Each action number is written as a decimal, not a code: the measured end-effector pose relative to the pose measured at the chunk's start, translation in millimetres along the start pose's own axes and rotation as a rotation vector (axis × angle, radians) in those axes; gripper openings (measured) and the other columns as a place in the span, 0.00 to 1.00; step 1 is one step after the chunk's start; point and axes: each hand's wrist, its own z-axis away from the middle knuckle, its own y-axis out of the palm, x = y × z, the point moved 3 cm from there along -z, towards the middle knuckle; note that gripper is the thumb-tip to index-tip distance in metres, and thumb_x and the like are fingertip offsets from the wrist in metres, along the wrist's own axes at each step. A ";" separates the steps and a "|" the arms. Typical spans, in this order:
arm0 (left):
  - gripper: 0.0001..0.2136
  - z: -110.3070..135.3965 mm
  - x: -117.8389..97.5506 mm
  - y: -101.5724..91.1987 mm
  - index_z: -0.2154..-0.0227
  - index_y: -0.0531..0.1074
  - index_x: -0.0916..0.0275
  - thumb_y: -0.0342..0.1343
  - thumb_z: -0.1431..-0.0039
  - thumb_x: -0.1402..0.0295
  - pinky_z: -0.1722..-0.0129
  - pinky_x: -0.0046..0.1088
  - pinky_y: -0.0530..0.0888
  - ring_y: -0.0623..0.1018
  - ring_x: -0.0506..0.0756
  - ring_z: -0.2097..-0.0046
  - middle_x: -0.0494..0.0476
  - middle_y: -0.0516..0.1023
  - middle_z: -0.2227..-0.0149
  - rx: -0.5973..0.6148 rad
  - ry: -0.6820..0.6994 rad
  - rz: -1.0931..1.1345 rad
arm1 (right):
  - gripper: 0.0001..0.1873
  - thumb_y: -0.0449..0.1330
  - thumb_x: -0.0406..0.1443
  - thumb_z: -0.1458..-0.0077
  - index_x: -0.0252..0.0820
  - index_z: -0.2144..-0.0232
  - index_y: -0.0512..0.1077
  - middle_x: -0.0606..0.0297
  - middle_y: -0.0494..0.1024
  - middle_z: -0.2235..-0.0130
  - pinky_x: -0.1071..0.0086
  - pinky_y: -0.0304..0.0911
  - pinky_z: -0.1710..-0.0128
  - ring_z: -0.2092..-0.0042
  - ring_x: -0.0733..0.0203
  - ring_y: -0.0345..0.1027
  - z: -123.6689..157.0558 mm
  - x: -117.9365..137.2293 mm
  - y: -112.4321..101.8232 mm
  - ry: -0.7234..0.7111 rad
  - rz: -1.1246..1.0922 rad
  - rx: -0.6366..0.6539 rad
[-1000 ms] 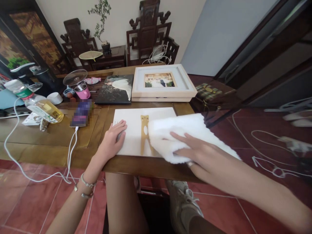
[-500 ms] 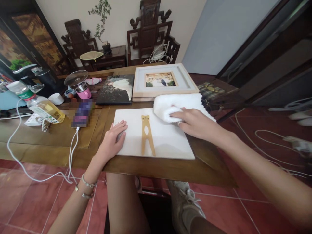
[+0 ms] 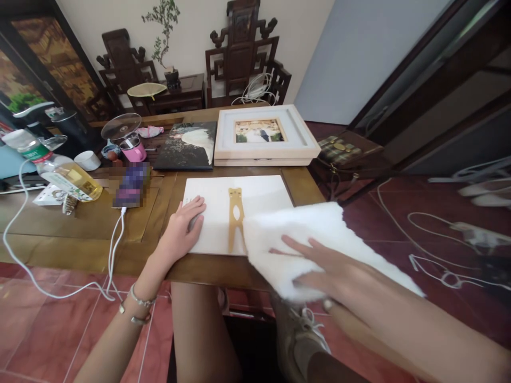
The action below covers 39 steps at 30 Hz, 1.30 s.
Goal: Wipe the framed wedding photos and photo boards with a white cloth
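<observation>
A white board point(image 3: 255, 194) with a golden wooden stand piece point(image 3: 236, 219) on it lies face down at the near edge of the wooden table point(image 3: 80, 234). My left hand point(image 3: 181, 230) lies flat on the board's left edge, fingers stretched out. My right hand point(image 3: 319, 263) presses a fluffy white cloth point(image 3: 319, 229) with flat, spread fingers onto the board's near right corner. The cloth hangs over the table edge and hides that corner.
Behind the board lie a framed photo point(image 3: 261, 133) and a dark photo print point(image 3: 187, 144). To the left are a pink cup point(image 3: 133, 149), a bottle of yellow liquid point(image 3: 64, 175), a blurred phone point(image 3: 130, 186) and its white cable point(image 3: 114, 250). My knees are below the table.
My right hand has dragged the cloth from the board's far right corner back down to its near right corner. My left hand has stayed put.
</observation>
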 end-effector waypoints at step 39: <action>0.15 -0.1 -0.6 -0.1 0.51 0.75 0.64 0.48 0.36 0.68 0.34 0.54 0.56 0.68 0.62 0.37 0.66 0.72 0.42 0.001 -0.010 -0.003 | 0.26 0.49 0.24 0.51 0.32 0.51 0.73 0.42 0.71 0.43 0.43 0.54 0.39 0.34 0.42 0.52 -93.0 -45.1 11.7 0.098 0.188 -0.019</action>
